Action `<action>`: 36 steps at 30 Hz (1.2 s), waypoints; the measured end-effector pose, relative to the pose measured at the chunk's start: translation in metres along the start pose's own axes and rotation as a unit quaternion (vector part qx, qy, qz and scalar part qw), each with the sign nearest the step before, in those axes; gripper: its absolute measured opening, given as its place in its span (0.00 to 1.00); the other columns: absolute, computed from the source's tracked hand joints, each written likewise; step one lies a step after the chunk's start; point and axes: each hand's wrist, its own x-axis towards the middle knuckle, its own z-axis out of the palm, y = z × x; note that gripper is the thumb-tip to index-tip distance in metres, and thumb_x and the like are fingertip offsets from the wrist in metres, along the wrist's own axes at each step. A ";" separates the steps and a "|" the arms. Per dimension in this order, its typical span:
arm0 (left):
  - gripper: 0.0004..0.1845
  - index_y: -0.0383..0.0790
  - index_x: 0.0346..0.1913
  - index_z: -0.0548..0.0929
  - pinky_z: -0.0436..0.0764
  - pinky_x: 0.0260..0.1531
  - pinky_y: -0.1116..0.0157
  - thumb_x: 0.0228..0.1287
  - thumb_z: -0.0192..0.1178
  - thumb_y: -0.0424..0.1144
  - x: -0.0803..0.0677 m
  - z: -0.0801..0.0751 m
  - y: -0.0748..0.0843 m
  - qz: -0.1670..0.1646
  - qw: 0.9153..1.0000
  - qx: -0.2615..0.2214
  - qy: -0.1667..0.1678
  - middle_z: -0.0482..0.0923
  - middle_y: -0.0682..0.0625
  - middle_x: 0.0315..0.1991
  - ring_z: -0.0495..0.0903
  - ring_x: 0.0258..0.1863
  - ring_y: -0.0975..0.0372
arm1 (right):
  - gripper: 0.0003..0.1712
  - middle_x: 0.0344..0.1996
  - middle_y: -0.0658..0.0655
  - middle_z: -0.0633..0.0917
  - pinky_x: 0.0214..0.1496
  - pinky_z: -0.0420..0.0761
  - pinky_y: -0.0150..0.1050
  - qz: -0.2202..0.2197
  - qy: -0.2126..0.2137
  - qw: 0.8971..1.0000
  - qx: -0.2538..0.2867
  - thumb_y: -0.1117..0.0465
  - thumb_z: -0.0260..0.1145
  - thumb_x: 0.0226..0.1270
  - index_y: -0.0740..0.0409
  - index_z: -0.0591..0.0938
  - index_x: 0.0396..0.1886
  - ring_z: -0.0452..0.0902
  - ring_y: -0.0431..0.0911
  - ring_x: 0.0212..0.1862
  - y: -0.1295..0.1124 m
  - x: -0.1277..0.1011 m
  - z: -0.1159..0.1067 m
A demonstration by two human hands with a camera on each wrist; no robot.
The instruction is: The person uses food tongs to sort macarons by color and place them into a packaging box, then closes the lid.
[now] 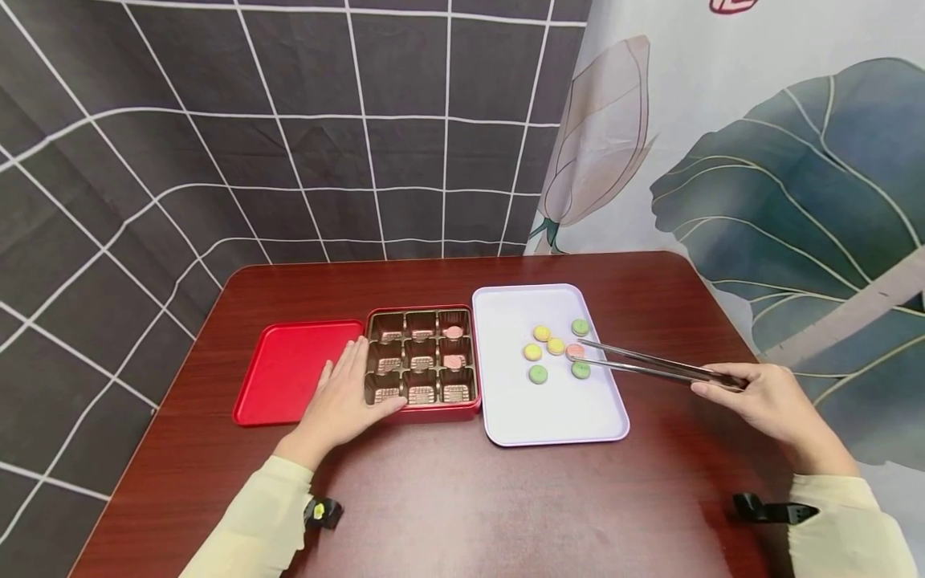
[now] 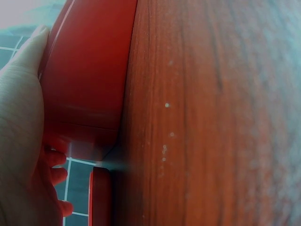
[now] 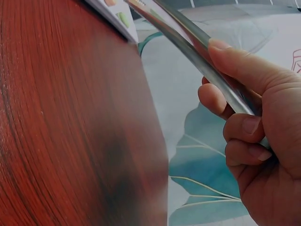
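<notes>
My right hand [image 1: 776,401] grips metal tongs [image 1: 650,367], with the fingers curled round the handle end in the right wrist view. The tong tips spread on either side of a pink macaron [image 1: 575,351] on the white tray [image 1: 506,417]; contact cannot be told. Several yellow and green macarons [image 1: 538,374] lie around it. My left hand [image 1: 340,405] rests against the left front corner of a red box [image 1: 433,414], fingers straight and thumb along the front rim. The box's gold divided insert [image 1: 421,360] has pink macarons [image 1: 453,332] in the top right and middle right compartments.
A red lid [image 1: 278,377] lies flat left of the box, partly behind my left hand. The tray stands against the box's right side. Box, lid and tray are on a dark red wooden table [image 1: 506,506], with curtains [image 1: 405,144] behind it.
</notes>
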 end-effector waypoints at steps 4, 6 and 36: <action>0.63 0.35 0.76 0.46 0.45 0.69 0.43 0.49 0.57 0.75 0.001 0.000 -0.001 -0.001 1.000 0.001 -0.003 0.47 0.41 0.76 0.43 0.75 0.50 | 0.20 0.20 0.46 0.85 0.19 0.65 0.31 -0.003 0.002 1.000 -0.004 0.55 0.79 0.49 0.61 0.87 0.41 0.68 0.36 0.22 0.001 0.000 0.001; 0.63 0.35 0.76 0.46 0.45 0.69 0.42 0.49 0.57 0.75 0.001 0.000 -0.001 0.000 1.000 0.000 -0.003 0.47 0.40 0.76 0.43 0.75 0.50 | 0.20 0.20 0.46 0.84 0.19 0.66 0.30 -0.006 0.004 1.000 -0.004 0.55 0.79 0.49 0.61 0.87 0.40 0.68 0.36 0.22 0.002 0.001 0.003; 0.64 0.35 0.76 0.47 0.46 0.69 0.42 0.48 0.54 0.78 0.000 0.001 -0.002 0.002 1.000 0.004 0.000 0.46 0.41 0.76 0.43 0.75 0.50 | 0.17 0.18 0.46 0.82 0.17 0.63 0.32 -0.029 0.005 0.999 -0.022 0.54 0.78 0.50 0.58 0.88 0.38 0.66 0.37 0.20 0.004 0.008 0.012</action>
